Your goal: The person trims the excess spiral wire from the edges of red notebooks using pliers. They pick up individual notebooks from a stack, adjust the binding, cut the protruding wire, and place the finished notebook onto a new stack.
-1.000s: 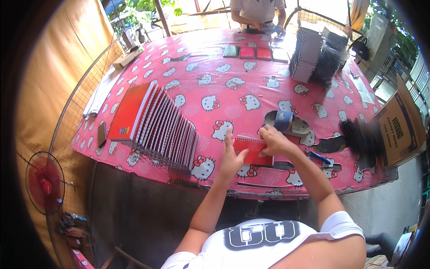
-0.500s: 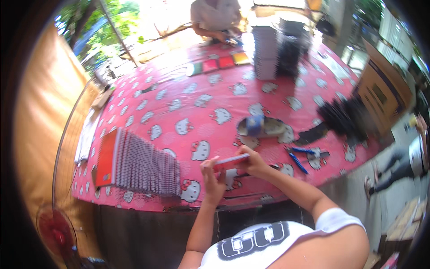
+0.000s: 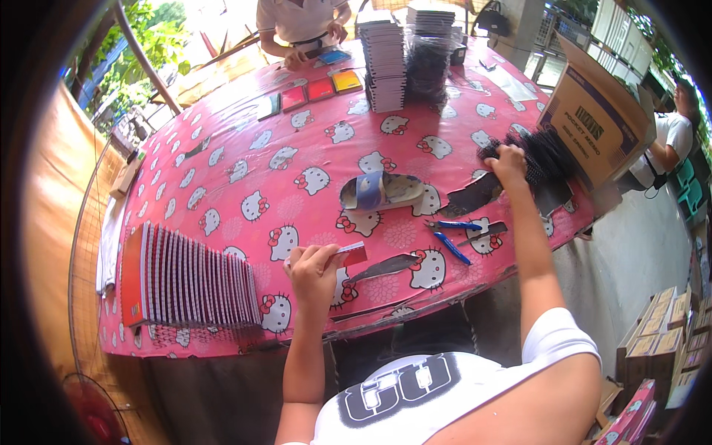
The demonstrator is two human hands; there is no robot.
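Note:
My left hand (image 3: 313, 268) is closed on a small red notepad (image 3: 354, 254) with white page edges, just above the table's near side. My right hand (image 3: 507, 166) reaches to a heap of black spiral binding coils (image 3: 545, 159), its fingers curled onto the near left of the heap. How many coils it grips is hidden. Between the hands lie blue-handled pliers (image 3: 452, 239), with a blue and beige slide sandal (image 3: 382, 191) farther back. To the left stands a long row of spiral-bound red notepads (image 3: 193, 278).
A pink patterned cover, torn in places, lies over the table (image 3: 245, 196). An open cardboard box (image 3: 593, 122) borders the coils. Tall notepad stacks (image 3: 384, 67) stand at the back, beside several coloured pads (image 3: 320, 90). A co-worker (image 3: 304, 26) stands across the table; another person (image 3: 671, 141) is at right.
My right hand has left the notepad and moved right and away to the black coils. My left hand keeps the notepad. The view has shifted, and the co-worker across the table now stands more upright.

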